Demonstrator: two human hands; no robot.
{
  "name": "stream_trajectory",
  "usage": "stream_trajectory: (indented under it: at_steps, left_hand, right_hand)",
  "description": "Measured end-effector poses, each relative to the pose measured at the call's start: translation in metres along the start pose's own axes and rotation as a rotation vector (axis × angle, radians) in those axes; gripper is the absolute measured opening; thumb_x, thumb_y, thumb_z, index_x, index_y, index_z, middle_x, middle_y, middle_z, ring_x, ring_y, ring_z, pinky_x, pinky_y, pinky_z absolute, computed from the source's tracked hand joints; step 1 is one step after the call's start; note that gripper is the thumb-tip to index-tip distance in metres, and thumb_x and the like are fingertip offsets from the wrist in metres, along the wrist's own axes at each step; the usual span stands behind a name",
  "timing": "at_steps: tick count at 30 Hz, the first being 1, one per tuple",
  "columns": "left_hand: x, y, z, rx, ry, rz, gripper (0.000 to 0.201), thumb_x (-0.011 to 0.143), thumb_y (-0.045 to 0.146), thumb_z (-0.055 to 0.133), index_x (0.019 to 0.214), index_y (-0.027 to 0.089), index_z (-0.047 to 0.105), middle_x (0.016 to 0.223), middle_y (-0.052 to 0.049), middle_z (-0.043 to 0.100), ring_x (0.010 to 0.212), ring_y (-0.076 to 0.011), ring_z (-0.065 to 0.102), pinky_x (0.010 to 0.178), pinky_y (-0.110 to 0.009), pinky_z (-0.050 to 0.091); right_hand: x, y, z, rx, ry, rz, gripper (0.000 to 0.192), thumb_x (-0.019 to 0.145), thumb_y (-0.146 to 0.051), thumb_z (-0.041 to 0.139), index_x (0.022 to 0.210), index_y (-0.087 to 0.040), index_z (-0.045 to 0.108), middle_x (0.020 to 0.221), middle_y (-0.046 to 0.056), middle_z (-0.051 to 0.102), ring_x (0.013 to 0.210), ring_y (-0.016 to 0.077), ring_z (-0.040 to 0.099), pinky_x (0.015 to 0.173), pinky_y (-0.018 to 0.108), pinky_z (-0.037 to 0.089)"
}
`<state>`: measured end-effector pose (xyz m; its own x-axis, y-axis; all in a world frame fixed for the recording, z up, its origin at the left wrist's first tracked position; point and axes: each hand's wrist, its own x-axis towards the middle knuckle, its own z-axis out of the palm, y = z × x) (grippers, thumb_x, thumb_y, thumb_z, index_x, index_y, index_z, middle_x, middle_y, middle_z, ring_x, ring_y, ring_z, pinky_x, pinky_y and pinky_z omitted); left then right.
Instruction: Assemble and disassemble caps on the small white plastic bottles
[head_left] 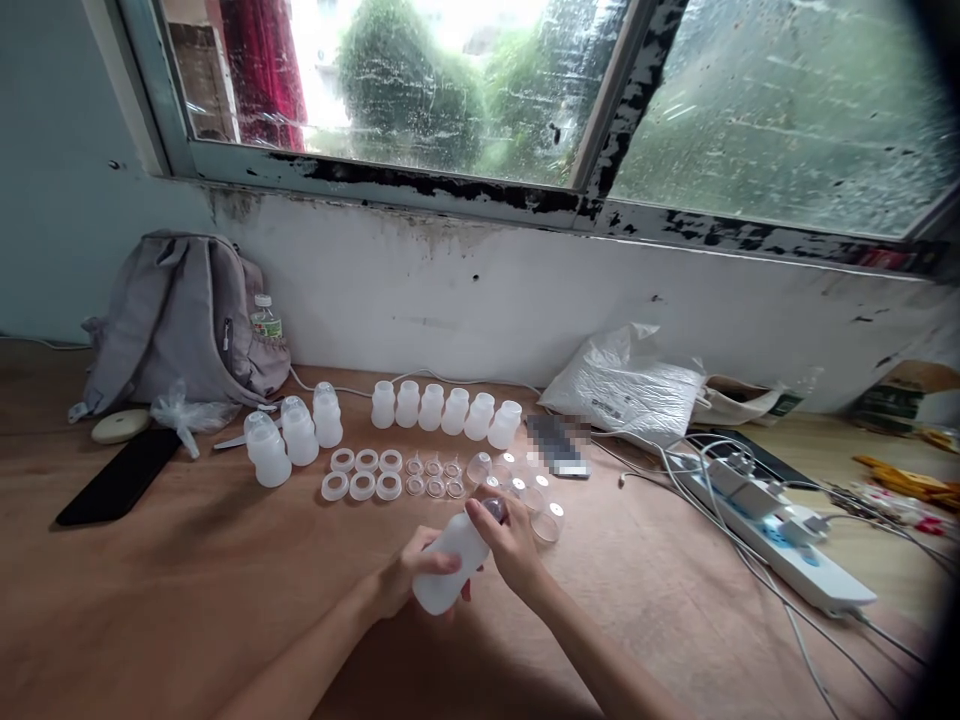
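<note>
A frosted white baby bottle (444, 572) is tilted over the front of the table, its top toward the upper right. My left hand (412, 572) is wrapped round its body. Around the top end, my right hand (511, 530) grips the clear cap (493, 508), partly hidden by the fingers. Just beyond sit several clear dome caps (547, 522), white rings (363, 486) in two rows, and clear nipples (435, 487). Behind them stands a row of open bottles (456, 410). At the left are 3 capped bottles (300, 435).
A grey backpack (180, 315), a black phone-like slab (120, 478) and a round pale disc (120, 426) lie left. Toward the right are a phone (556, 445), a silvery plastic bag (626, 385), and a white power strip (780, 545) with trailing cables.
</note>
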<state>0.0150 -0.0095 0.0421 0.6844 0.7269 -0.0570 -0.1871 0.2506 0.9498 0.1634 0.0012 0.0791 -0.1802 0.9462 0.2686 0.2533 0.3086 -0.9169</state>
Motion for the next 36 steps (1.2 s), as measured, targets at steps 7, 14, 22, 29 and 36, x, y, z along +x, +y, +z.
stream_trajectory:
  at_steps: [7,14,22,29,36]
  left_hand:
    - [-0.004,-0.007,-0.017,-0.502,-0.160,0.026,0.050,0.066,0.048,0.044,0.086,0.004,0.058,0.055,-0.003,0.052,0.034,-0.0096,0.045,0.030,-0.020,0.023]
    - [0.003,-0.001,-0.020,-0.342,-0.061,-0.103,0.057,0.076,0.054,0.037,0.094,0.004,0.057,0.061,-0.007,0.056,0.041,-0.0123,0.051,0.035,-0.021,0.028]
    - [0.008,0.000,-0.013,-0.248,0.019,-0.198,0.060,0.081,0.057,0.029,0.103,0.007,0.054,0.072,-0.011,0.061,0.051,-0.0152,0.057,0.044,-0.022,0.036]
    - [0.006,0.003,-0.009,-0.176,0.042,-0.150,0.050,0.081,0.051,0.037,0.100,0.008,0.053,0.079,-0.013,0.062,0.057,-0.0171,0.059,0.049,-0.024,0.040]
    - [0.006,0.005,-0.008,-0.146,-0.001,-0.123,0.045,0.079,0.050,0.043,0.102,0.012,0.051,0.077,-0.010,0.060,0.060,-0.0184,0.059,0.053,-0.028,0.044]
  right_hand:
    - [0.019,0.015,-0.014,0.197,-0.157,-0.046,0.038,0.070,-0.045,0.060,0.098,-0.021,0.050,0.064,-0.003,0.047,0.054,0.0101,0.046,0.044,0.020,0.035]
    - [0.021,0.037,-0.020,0.293,0.014,0.045,0.025,0.081,-0.044,0.047,0.081,-0.020,0.052,0.054,-0.005,0.037,0.044,0.0077,0.034,0.041,0.021,0.027]
    - [0.021,0.039,-0.030,0.361,0.091,0.097,0.024,0.075,-0.039,0.057,0.068,-0.017,0.052,0.051,-0.005,0.040,0.042,0.0063,0.037,0.040,0.020,0.030]
    - [0.018,0.036,-0.032,0.418,0.056,0.119,0.025,0.076,-0.040,0.056,0.067,-0.018,0.049,0.053,-0.005,0.042,0.042,0.0057,0.038,0.038,0.019,0.031]
    - [0.018,0.035,-0.033,0.465,0.022,0.151,0.019,0.072,-0.035,0.061,0.072,-0.017,0.056,0.053,-0.005,0.045,0.045,0.0064,0.040,0.041,0.019,0.034]
